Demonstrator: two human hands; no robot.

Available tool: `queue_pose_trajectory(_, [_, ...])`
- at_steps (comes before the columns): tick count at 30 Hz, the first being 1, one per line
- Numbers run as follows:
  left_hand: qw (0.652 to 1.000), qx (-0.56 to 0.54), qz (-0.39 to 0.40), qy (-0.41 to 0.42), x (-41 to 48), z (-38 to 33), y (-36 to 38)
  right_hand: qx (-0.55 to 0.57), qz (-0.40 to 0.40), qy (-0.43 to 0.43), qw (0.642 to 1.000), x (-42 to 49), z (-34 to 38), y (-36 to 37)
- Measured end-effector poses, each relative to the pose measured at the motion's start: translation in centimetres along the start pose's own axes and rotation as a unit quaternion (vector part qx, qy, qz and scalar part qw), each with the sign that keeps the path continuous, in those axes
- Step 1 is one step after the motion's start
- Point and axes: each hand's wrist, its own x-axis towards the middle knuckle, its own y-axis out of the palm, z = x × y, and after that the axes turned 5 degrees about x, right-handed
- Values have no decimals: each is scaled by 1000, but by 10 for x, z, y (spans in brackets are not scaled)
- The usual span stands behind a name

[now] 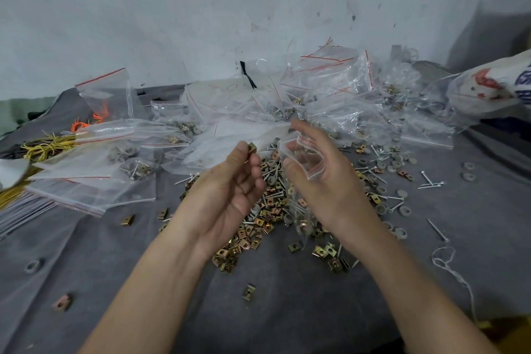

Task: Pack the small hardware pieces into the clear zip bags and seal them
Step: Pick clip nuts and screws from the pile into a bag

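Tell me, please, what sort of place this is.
Likely a small hand-packing workshop: a grey cloth-covered table strewn with brass clip nuts, heaps of clear zip bags, and a stained bare wall behind.

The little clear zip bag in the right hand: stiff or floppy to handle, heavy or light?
Probably floppy: the zip bag creases and bends in the curled fingers of the right hand. Likely very light, being thin see-through film that looks nearly empty. The glossy film may be slippery, so a pinch near the red strip seems surest.
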Motion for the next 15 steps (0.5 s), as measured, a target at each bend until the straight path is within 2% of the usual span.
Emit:
queue_pose_trajectory(4, [1000, -19, -1, -7, 2, -1, 3, 1, 1, 0, 1000, 0, 0, 0])
queue_pose_trajectory(7, [1000, -10, -7, 20, 2, -4, 6, -2, -1, -2, 1000, 0, 0, 0])
queue_pose_trajectory(10, [993, 73, -14, 87, 1, -9, 10, -5, -1, 0, 1000, 0, -1, 0])
queue_pose_trajectory(12, [970, 182, -35, 158, -1, -14, 15, -5, -1, 5, 1000, 0, -3, 1])
queue_pose_trajectory(15, [891, 358, -56, 273, -5, -18, 27, -1, -3, 13, 1000, 1, -5, 1])
